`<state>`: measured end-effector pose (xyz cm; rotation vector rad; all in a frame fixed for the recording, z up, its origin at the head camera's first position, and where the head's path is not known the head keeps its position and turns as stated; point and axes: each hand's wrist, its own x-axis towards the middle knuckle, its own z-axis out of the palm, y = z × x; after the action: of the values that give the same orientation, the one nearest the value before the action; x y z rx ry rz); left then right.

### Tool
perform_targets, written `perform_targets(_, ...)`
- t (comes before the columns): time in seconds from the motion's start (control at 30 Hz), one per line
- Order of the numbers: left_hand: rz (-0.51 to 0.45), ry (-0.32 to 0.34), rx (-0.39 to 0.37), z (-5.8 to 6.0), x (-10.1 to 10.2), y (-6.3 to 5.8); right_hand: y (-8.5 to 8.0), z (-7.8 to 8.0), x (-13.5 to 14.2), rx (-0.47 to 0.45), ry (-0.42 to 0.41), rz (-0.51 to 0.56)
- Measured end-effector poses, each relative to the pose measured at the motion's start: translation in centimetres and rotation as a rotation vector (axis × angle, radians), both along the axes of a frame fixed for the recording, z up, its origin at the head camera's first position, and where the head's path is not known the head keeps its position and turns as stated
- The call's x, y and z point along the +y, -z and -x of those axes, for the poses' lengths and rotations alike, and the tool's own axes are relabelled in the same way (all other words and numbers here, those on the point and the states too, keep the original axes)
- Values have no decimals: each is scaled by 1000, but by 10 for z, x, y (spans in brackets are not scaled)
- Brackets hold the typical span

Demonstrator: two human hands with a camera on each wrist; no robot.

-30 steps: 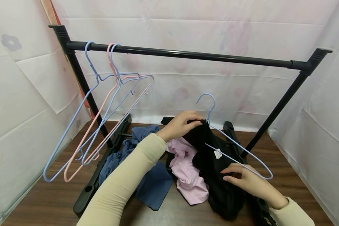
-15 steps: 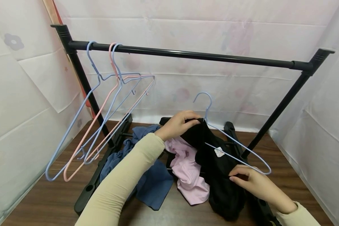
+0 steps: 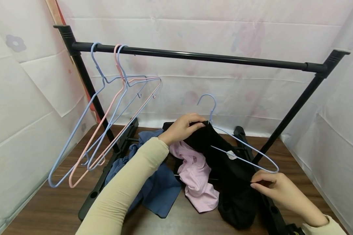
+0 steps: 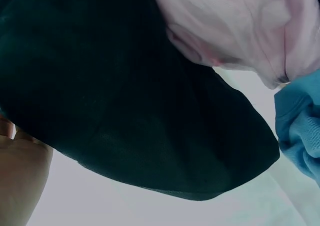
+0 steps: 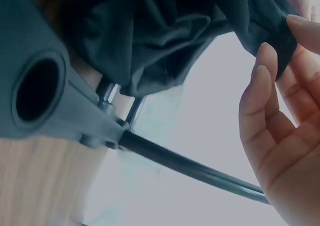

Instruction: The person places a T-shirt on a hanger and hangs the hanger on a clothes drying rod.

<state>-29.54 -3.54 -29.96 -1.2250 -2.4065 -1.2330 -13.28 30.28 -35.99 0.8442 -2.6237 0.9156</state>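
In the head view my left hand (image 3: 182,129) grips a black garment (image 3: 238,199) by its upper edge, beside the neck of a light blue hanger (image 3: 214,104). The hanger's right half lies bare over the garment; its left half is hidden beneath the cloth and hand. A white label (image 3: 231,155) shows behind the lower wire. Just below the hanger's right end, my right hand (image 3: 277,191) pinches the garment's edge between thumb and fingertips. That pinch also shows in the right wrist view, on the dark cloth (image 5: 150,40). The left wrist view shows mostly hanging black cloth (image 4: 130,110).
A black rack rail (image 3: 194,56) spans above, with blue and pink hangers (image 3: 117,62) hooked at its left end. A pink garment (image 3: 194,173) and a blue garment (image 3: 161,192) lie crumpled left of the black one. The rack's feet (image 3: 272,209) stand at both sides.
My right hand has moved right and slightly down, now pulling the black garment's edge outward past the hanger's end. The hanger and left hand have shifted slightly left; the hanger's right end has risen.
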Motion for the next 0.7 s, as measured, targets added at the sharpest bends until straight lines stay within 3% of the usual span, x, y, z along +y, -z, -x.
perform_targets(0.47,-2,-3,30,4,-6,3,-17,-9,15,26,70,18)
perform_targets(0.7,21,8,66,5,-7,5,-27,-10,23,56,30,53)
